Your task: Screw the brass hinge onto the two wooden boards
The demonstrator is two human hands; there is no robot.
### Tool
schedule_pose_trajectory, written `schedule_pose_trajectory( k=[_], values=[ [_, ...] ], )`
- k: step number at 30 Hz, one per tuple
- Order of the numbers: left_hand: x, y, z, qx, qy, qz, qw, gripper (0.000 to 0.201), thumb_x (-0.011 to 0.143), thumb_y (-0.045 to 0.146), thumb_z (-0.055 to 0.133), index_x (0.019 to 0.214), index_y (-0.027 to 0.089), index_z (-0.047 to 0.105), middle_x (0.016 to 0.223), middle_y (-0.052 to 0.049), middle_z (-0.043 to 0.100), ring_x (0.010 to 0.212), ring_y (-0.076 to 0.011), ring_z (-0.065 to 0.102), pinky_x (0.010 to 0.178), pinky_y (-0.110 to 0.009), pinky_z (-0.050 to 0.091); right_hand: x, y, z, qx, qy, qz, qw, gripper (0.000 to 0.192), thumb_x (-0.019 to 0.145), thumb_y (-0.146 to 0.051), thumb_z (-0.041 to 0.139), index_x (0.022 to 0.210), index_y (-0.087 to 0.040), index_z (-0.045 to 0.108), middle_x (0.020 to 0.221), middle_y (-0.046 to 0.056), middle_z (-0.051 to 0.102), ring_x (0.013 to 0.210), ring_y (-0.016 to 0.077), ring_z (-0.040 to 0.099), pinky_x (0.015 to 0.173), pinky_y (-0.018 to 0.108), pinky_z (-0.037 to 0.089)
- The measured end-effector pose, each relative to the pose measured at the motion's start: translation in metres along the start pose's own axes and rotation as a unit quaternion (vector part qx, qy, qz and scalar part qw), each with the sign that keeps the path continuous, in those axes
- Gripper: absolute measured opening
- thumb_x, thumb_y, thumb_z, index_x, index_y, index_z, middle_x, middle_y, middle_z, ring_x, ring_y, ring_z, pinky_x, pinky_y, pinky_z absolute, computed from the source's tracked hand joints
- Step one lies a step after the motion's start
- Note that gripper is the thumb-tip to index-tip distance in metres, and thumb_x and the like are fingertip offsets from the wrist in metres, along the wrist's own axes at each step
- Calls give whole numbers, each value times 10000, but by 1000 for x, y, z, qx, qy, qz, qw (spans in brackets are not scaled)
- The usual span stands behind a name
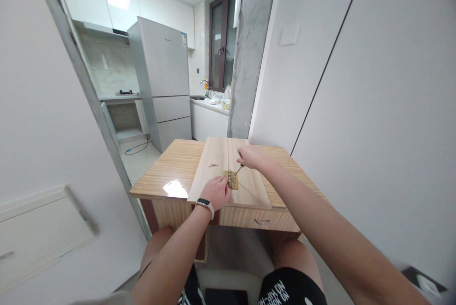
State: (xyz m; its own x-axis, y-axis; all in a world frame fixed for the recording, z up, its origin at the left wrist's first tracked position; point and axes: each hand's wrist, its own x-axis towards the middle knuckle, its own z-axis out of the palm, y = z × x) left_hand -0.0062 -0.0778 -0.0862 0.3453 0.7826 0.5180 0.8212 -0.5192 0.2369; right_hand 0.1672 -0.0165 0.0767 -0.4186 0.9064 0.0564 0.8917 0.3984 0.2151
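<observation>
A brass hinge [233,180] lies opened flat across the seam between two pale wooden boards [210,153]. My left hand [216,192] rests on the left board, its fingers closed together and pressed on the hinge's left leaf, partly covering it. Above the right leaf, my right hand [252,157] is closed around a screwdriver [239,169]. Its thin shaft slants down to the right leaf; most of the handle is hidden in my fist. A few small screws [213,166] lie in a loose group on the left board, beyond my left hand.
Beneath the boards stands a glossy striped wooden desk [156,172] with a drawer [261,220] in front. White panels flank both sides. Past the desk are a grey refrigerator [166,67], a sink counter [210,117] and a cable [137,150] on the floor.
</observation>
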Motion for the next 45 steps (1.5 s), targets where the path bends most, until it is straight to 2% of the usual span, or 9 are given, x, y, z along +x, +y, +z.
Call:
schedule_pose_trajectory(
  k=[8,12,16,20,28,34,37,41,45],
  values=[
    [0,0,0,3,-3,1,1000,168,929,190,479,1022,178,619,1001,-99,676,1004,-226,620,937,-367,492,3,3,2,41,-20,-45,998,253,799,-279,790,1017,-200,689,1061,59,740,968,207,675,697,243,419],
    [0,1,0,3,-5,-1,1000,168,931,193,483,1028,178,619,1005,-100,677,1009,-228,623,940,-370,494,0,1,-1,21,-38,-40,998,352,783,-309,813,1087,-178,692,1113,99,732,991,229,678,715,255,438],
    [0,1,-1,4,-4,0,1000,173,932,200,487,1042,179,619,1012,-102,679,1010,-230,626,940,-374,496,-2,-5,-5,6,-64,-5,998,454,944,-528,593,1095,-120,725,1096,196,732,1016,278,690,762,298,477],
    [0,1,-1,4,-1,3,1000,164,929,197,486,1022,179,621,1003,-100,679,1007,-229,625,939,-369,498,-3,-8,-4,-12,-54,4,998,476,1036,-455,405,1101,-127,743,1123,209,730,1060,277,689,833,314,487],
    [0,1,0,0,-2,-2,1000,181,936,196,483,1046,182,625,1006,-97,679,1015,-227,625,949,-367,494,-4,-2,-4,-11,-40,-6,999,272,907,-362,655,1098,-178,714,1103,150,741,1019,267,693,781,301,486],
    [0,2,-1,-3,-5,-7,1000,178,935,192,487,1036,182,633,1008,-103,681,1025,-232,622,955,-377,494,-6,0,-7,-1,-58,-35,998,263,814,-264,757,1069,-208,717,1073,104,747,988,245,695,761,275,476],
    [0,2,-1,-1,-6,-11,1000,179,932,189,487,1033,181,636,1004,-104,682,1015,-233,624,952,-380,495,-6,-4,-6,-14,-60,-37,997,325,810,-306,779,1105,-182,722,1115,134,738,1033,262,688,796,284,488],
    [0,2,-1,-1,0,-4,1000,203,931,188,484,1071,179,630,1019,-103,683,1021,-232,624,953,-376,494,-4,-10,-3,-23,-61,0,998,455,944,-522,593,1089,-120,749,1108,210,733,1054,302,692,820,330,509],
    [0,2,-1,-4,-1,-1,1000,209,928,189,488,1081,176,630,1032,-107,683,1034,-232,626,958,-375,493,-2,-11,1,-26,-48,9,998,421,1003,-442,490,1113,-133,754,1113,213,735,1057,298,699,828,337,516]
  ],
)
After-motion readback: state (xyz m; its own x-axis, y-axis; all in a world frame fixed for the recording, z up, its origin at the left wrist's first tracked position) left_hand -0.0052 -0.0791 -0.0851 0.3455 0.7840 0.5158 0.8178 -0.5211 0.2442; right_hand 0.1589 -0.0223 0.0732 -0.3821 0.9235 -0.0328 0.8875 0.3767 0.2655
